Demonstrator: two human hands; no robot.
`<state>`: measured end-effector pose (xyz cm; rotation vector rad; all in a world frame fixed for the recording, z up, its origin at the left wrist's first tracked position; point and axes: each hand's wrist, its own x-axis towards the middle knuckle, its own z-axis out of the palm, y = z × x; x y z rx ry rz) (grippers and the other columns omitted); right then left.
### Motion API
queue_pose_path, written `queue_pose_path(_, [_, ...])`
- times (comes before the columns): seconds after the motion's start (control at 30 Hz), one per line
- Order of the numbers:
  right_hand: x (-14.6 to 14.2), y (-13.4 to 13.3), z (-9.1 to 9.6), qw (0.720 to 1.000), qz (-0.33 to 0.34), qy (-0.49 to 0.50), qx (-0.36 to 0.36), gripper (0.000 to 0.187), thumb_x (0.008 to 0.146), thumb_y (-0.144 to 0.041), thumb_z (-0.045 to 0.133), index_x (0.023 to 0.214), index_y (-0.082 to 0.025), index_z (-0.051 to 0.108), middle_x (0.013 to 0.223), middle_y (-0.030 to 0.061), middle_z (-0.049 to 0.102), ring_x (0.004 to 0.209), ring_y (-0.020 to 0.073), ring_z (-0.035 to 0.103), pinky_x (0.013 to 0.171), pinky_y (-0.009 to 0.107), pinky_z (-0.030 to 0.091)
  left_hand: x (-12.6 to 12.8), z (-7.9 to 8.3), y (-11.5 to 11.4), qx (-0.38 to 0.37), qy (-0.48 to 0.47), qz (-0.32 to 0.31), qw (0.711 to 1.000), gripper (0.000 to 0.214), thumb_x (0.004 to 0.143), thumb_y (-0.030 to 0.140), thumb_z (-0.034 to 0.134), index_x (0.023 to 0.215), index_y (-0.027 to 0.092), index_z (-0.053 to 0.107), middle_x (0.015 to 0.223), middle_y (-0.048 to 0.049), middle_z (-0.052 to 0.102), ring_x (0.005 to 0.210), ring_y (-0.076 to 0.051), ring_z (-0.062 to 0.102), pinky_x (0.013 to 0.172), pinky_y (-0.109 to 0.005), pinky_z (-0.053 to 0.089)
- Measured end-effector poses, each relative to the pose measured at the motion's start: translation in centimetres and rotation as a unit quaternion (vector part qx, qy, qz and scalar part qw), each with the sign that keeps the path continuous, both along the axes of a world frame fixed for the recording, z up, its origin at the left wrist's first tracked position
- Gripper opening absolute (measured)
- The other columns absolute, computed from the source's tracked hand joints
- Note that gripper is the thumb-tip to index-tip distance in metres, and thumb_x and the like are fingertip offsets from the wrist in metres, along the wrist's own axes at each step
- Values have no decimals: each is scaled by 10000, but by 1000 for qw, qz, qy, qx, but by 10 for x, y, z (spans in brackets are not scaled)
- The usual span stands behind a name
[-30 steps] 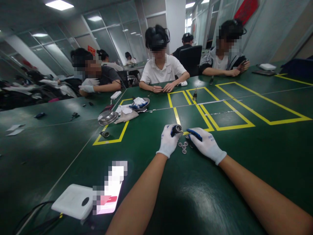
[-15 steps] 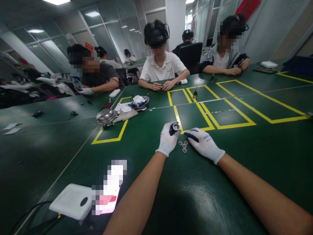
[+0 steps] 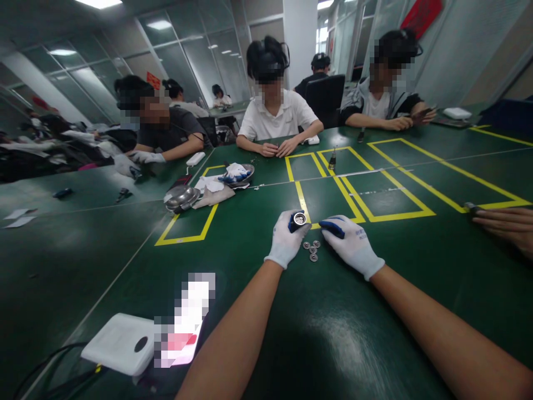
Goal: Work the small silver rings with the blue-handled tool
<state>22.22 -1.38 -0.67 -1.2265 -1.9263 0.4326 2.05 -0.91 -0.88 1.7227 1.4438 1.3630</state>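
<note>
Both my hands wear white gloves with blue fingertips. My left hand (image 3: 285, 241) is closed around a small dark metal cylinder (image 3: 298, 219), its open end turned up. My right hand (image 3: 348, 245) rests on the green table (image 3: 266, 333) just right of it, fingers curled low with the blue tips pointing left; whether they hold anything is hidden. Several small metal washers (image 3: 312, 249) lie on the table between the two hands.
A white box (image 3: 114, 344) with cables and a lit phone (image 3: 181, 328) lie near left. Metal bowls (image 3: 180, 197), cloths and gloves (image 3: 235, 173) sit beyond. Yellow tape outlines (image 3: 375, 183) mark the table. Three people sit opposite; another person's hand (image 3: 506, 222) reaches in at right.
Another person's hand has entered at the right edge. My hands have barely shifted; the cylinder stays in my left hand, its open end turned more upward than a second ago.
</note>
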Motion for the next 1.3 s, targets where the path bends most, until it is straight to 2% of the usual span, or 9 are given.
queue_pose_path(0.13, [0, -1, 2, 999, -16, 32, 6, 277, 910, -312, 601, 1128, -206, 736, 1130, 79, 729, 1061, 260, 687, 988, 402, 529, -1, -3, 2, 9, -2, -13, 1000, 423, 804, 256, 783, 1205, 211, 655, 1212, -88, 681, 1142, -248, 657, 1018, -398, 520])
queue_pose_path(0.27, [-2, -5, 5, 998, -20, 54, -9, 274, 916, -327, 609, 1121, -199, 736, 1124, 73, 748, 1055, 252, 699, 988, 388, 530, 1, -4, 3, -9, -13, -8, 1000, 439, 764, 228, 813, 1169, 202, 648, 1168, -81, 692, 1090, -243, 673, 991, -396, 534])
queue_pose_path(0.4, [-4, -7, 4, 997, -15, 74, -10, 275, 930, -376, 615, 1103, -211, 751, 1115, 65, 763, 1050, 258, 707, 970, 395, 539, 0, -6, 4, -3, -9, -21, 1000, 416, 769, 257, 824, 1146, 196, 660, 1143, -79, 701, 1080, -246, 677, 990, -400, 533])
queue_pose_path(0.6, [-4, -8, 5, 989, -6, 131, -71, 349, 955, -483, 607, 1130, -217, 751, 1034, 60, 776, 890, 246, 731, 835, 387, 579, -2, -9, 5, 28, -15, -51, 998, 486, 874, 406, 754, 1287, 179, 633, 1242, -114, 693, 1176, -262, 660, 1045, -394, 510])
queue_pose_path(0.8, [-7, -13, 10, 989, 5, 139, -46, 325, 952, -467, 622, 1126, -222, 747, 1065, 62, 765, 974, 248, 716, 897, 391, 563, -2, -8, 4, 41, 0, -50, 998, 504, 900, 428, 725, 1326, 183, 613, 1291, -117, 680, 1220, -262, 642, 1070, -390, 496])
queue_pose_path(0.9, [-9, -14, 13, 985, -2, 164, -48, 290, 948, -425, 626, 1111, -216, 743, 1070, 58, 763, 998, 239, 709, 921, 386, 556, -1, -6, 3, 33, 22, -48, 998, 451, 880, 381, 748, 1276, 195, 637, 1250, -103, 690, 1179, -259, 653, 1045, -400, 506])
queue_pose_path(1.07, [-10, -14, 17, 975, 8, 206, -86, 277, 925, -412, 646, 1081, -202, 736, 1026, 58, 765, 933, 226, 717, 843, 368, 576, 3, -3, 0, 22, 38, -43, 998, 347, 816, 257, 787, 1132, 203, 657, 1122, -61, 702, 1064, -226, 670, 967, -365, 525])
queue_pose_path(1.3, [-11, -17, 18, 978, 18, 193, -73, 253, 921, -424, 667, 1025, -203, 730, 954, 45, 761, 888, 220, 721, 845, 369, 585, 5, -1, -1, 1, 49, -14, 999, 409, 725, 256, 844, 1063, 193, 622, 1022, -41, 692, 957, -213, 663, 883, -349, 531])
